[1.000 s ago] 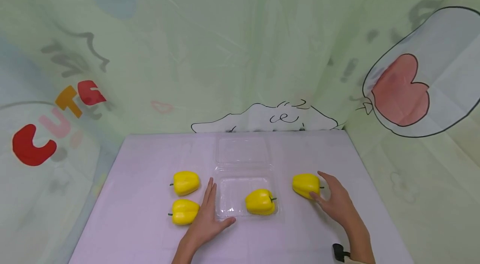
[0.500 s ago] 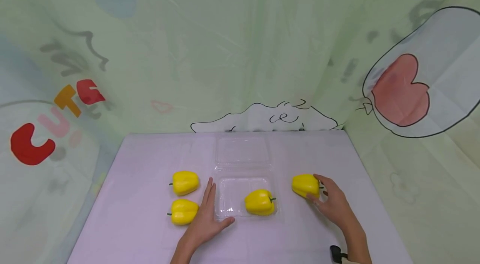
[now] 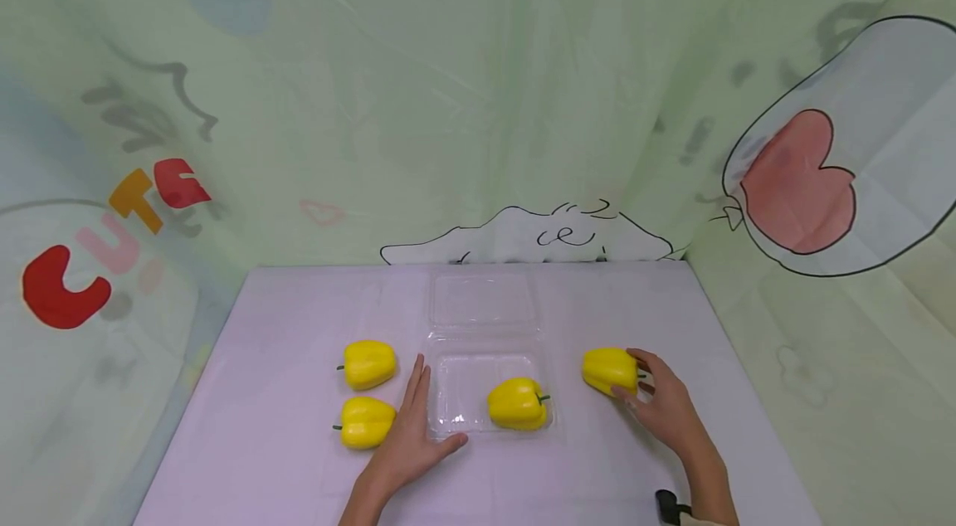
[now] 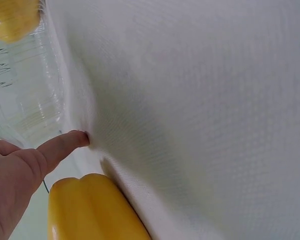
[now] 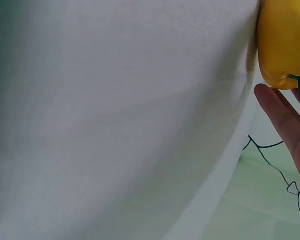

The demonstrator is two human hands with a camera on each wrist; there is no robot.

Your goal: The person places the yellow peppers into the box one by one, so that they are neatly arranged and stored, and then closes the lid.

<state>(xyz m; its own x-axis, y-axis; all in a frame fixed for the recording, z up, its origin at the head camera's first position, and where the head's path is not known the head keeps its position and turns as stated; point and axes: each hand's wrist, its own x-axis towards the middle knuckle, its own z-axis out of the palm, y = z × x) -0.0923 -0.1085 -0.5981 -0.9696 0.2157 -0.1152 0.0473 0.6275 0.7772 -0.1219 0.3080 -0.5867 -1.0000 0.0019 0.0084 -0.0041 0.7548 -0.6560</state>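
Observation:
A yellow bell pepper (image 3: 610, 369) lies on the right with its green stem toward my right hand (image 3: 668, 406). That hand's thumb and fingertips are right at the stem end, spread to either side of the stem; the right wrist view shows the thumb (image 5: 282, 112) extended beside the pepper (image 5: 285, 45). My left hand (image 3: 411, 439) rests at the near left corner of a clear plastic clamshell container (image 3: 463, 428), fingers straight and thumb spread along its front. Inside the container's right half sits another yellow pepper (image 3: 517, 404).
Two more yellow peppers lie left of the container, a far one (image 3: 369, 365) and a near one (image 3: 366, 423) partly behind my left hand. The container's lid (image 3: 482, 302) is folded back flat. A printed cloth (image 3: 448, 111) hangs behind the white table (image 3: 269, 327).
My right hand's thumb and fingers have drawn closer together around the pepper's stem end. The left hand and the peppers stay practically where they were.

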